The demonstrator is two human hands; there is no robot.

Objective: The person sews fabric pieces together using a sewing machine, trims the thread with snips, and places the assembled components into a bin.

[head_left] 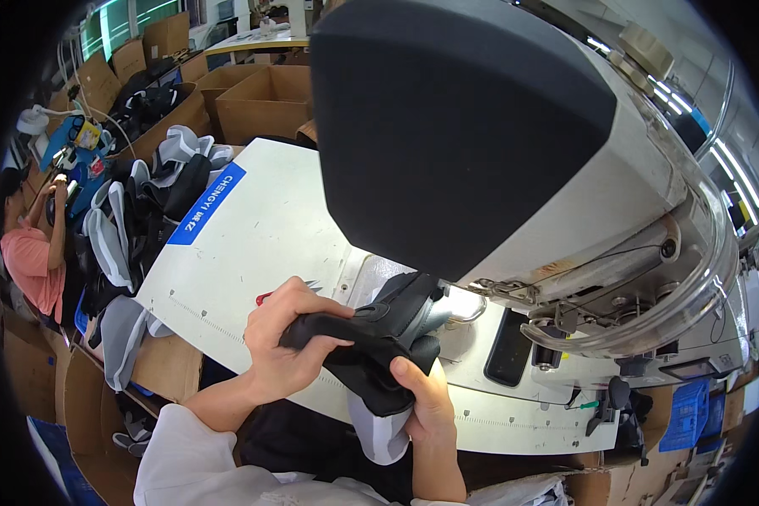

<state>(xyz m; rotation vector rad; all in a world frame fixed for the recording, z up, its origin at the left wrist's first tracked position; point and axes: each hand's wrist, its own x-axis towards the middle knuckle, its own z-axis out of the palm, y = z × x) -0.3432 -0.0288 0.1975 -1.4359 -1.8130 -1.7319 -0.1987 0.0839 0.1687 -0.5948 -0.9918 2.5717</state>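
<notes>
My left hand [282, 346] is closed on the left edge of a black shoe upper [371, 358], pinching it between thumb and fingers. On its near right side my right hand [426, 396] grips the same upper, thumb on top. A light grey part [379, 434] hangs below the black material. The upper's far end reaches under the big sewing machine [464, 126], whose dark cover hides the needle area. Just beyond my left hand lies a small tool with a red handle [264, 298], mostly hidden by that hand.
A black phone [508, 347] lies on the white table [244, 228], right of my hands. Grey and black uppers [110, 236] are heaped along the left edge. Cardboard boxes [266, 101] stand behind. A person in a pink shirt [34, 261] works at far left. Blue crates [686, 413] sit at right.
</notes>
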